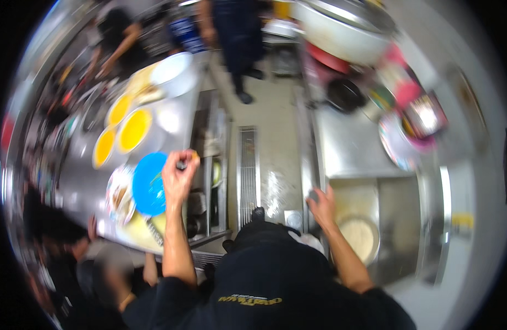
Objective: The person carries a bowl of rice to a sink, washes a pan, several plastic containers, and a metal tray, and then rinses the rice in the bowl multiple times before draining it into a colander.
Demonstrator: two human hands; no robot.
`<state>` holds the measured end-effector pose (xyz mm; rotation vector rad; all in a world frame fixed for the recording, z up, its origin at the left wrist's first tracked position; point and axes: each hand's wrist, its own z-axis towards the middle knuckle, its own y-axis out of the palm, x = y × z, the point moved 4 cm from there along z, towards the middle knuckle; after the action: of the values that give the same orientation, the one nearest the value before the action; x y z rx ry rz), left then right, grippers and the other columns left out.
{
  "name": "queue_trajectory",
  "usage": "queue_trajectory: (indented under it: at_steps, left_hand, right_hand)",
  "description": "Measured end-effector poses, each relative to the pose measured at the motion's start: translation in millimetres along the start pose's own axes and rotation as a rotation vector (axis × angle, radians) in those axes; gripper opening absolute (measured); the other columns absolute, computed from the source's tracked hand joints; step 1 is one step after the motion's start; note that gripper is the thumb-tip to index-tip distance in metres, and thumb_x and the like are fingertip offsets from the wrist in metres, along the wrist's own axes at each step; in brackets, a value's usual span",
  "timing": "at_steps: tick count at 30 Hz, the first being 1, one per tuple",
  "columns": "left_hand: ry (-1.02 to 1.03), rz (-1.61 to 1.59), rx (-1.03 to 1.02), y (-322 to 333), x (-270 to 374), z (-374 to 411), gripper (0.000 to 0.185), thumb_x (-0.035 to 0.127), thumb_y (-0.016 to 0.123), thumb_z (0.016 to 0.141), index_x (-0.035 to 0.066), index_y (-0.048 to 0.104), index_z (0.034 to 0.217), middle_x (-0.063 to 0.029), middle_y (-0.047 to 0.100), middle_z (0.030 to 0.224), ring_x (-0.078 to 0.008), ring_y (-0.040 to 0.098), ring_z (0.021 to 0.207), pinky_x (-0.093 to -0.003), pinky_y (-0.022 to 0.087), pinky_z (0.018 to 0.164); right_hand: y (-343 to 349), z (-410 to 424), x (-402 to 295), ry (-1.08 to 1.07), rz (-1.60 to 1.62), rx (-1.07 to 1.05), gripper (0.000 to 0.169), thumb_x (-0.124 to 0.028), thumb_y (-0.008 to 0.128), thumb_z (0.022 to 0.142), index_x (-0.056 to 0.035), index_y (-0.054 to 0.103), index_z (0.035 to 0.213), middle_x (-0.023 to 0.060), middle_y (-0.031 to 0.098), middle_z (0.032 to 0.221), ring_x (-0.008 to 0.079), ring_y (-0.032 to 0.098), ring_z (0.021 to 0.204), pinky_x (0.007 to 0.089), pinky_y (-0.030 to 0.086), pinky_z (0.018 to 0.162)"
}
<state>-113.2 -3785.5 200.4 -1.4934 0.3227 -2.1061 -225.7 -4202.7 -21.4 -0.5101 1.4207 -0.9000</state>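
My left hand [178, 175] is raised beside the right rim of a round blue plate or basin [144, 200], fingertips pinched on a small yellow-orange thing [195, 156]. Green bits show on the blue surface. To its left lies a patterned plate [111, 187] with food on it. A flat blade-like utensil [154, 232] bearing writing rests on a pale yellow board [134, 231]. On the other side, my right hand [324, 208] hangs at the front edge of a steel sink [395, 206]. A dark grey patch [314, 196] shows by its fingers; blur hides whether it is held.
Three containers of yellow contents [134, 131] stand on the left steel counter [167, 117], before a large white bowl [187, 82]. A round vessel [376, 239] of pale contents sits in the sink. Co-workers [121, 45] stand nearby, one [239, 37] in the aisle. A floor grate [248, 173] runs between counters.
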Motion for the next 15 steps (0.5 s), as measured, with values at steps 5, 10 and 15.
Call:
queue_trajectory:
  at_steps: [5,10,15]
  left_hand:
    - [-0.092,-0.205,-0.518,150.9,26.5,-117.0,0.017,0.007,0.076,0.08,0.004,0.067,0.095,-0.0022,0.062,0.087,-0.0101,0.057,0.08,-0.0253,0.047,0.067]
    - [-0.072,-0.105,-0.897,197.2,80.9,-208.6,0.025,0.004,0.073,0.079,0.004,0.064,0.102,-0.0057,0.066,0.093,-0.0133,0.064,0.084,-0.0268,0.052,0.068]
    - [-0.31,-0.112,-0.982,195.7,77.5,-226.5,0.025,0.004,0.072,0.081,0.001,0.063,0.104,-0.0035,0.068,0.083,-0.0098,0.063,0.072,-0.0255,0.052,0.069]
  right_hand:
    - [-12.7,9.6,-7.5,0.129,0.047,-0.039,0.036,-0.011,0.072,0.08,-0.0161,0.067,0.115,0.019,0.04,0.144,0.0396,0.047,0.127,0.0453,0.044,0.103]
    - [-9.0,-4.3,-1.0,0.122,0.088,-0.045,0.035,-0.012,0.065,0.085,-0.0168,0.064,0.12,0.0235,0.036,0.147,0.0437,0.046,0.126,0.0519,0.044,0.1]
    - [-8.4,-9.7,-1.1,0.106,0.081,0.004,0.033,-0.01,0.068,0.083,-0.0178,0.066,0.115,0.0241,0.037,0.146,0.0443,0.05,0.122,0.0505,0.048,0.096]
